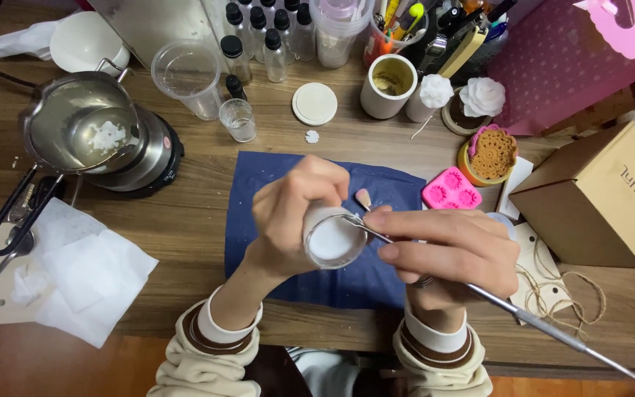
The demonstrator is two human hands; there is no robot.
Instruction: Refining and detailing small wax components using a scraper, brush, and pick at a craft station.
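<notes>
My left hand (292,209) grips a small white jar (332,239) filled with white wax, tilted so its open face points toward me. My right hand (450,246) holds a long thin metal tool (553,328), its tip resting at the jar's rim. Both hands hover over a dark blue cloth (387,187) on the wooden table.
A metal melting pot (82,125) with white wax sits on a small hot plate at left. White paper towels (82,276) lie at front left. A pink silicone mould (451,189), a cardboard box (604,195), twine (553,298), plastic cups, small bottles and wax flowers surround the cloth.
</notes>
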